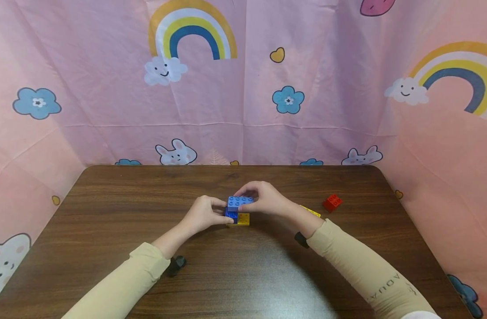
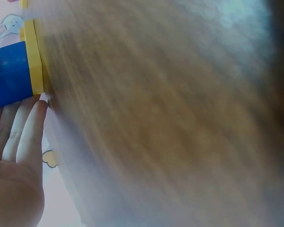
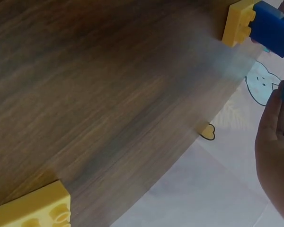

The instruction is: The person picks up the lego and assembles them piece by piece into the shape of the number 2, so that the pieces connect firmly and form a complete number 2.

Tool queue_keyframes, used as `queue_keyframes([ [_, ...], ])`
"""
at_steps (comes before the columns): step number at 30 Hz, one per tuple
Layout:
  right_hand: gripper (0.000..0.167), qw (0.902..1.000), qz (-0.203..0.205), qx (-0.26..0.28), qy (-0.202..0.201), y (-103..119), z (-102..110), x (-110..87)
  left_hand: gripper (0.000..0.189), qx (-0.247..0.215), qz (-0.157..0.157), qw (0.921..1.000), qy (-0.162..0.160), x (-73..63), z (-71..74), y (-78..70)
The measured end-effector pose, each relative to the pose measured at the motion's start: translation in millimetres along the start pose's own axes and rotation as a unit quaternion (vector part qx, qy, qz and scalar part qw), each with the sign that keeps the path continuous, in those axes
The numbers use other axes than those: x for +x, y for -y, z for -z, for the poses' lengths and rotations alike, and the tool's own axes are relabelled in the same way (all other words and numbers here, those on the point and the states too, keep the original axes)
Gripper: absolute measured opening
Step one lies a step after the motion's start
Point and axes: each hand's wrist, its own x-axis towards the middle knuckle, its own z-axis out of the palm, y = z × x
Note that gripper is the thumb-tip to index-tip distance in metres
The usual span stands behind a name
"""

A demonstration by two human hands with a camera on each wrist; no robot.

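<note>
At the table's middle stands a small stack: a yellow brick (image 1: 244, 219) at the bottom with a dark blue brick (image 1: 230, 215) on it. My left hand (image 1: 222, 212) pinches the stack's left side at the dark blue brick. My right hand (image 1: 253, 200) grips a light blue brick (image 1: 240, 202) lying on top of the stack. The left wrist view shows the dark blue brick (image 2: 9, 75) on the yellow brick (image 2: 36, 56) with my fingers (image 2: 29, 126) beside them. In the right wrist view, the yellow brick (image 3: 238, 21) and dark blue brick (image 3: 273, 27) are at the top right.
A red brick (image 1: 332, 202) lies on the dark wooden table (image 1: 243, 274) to the right. A flat yellow brick (image 1: 311, 211) peeks out behind my right wrist, also in the right wrist view as the yellow brick (image 3: 33, 210). Pink patterned cloth (image 1: 243, 88) surrounds the table.
</note>
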Motion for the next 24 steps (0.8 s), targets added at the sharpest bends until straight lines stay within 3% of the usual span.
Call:
queue_keyframes([
  [24,0.033,0.9991,0.015,-0.035,0.02,3.1,-7.1,-1.4,0.045,0.006,-0.01,0.9999,0.001,0.6,1.5,2.9],
])
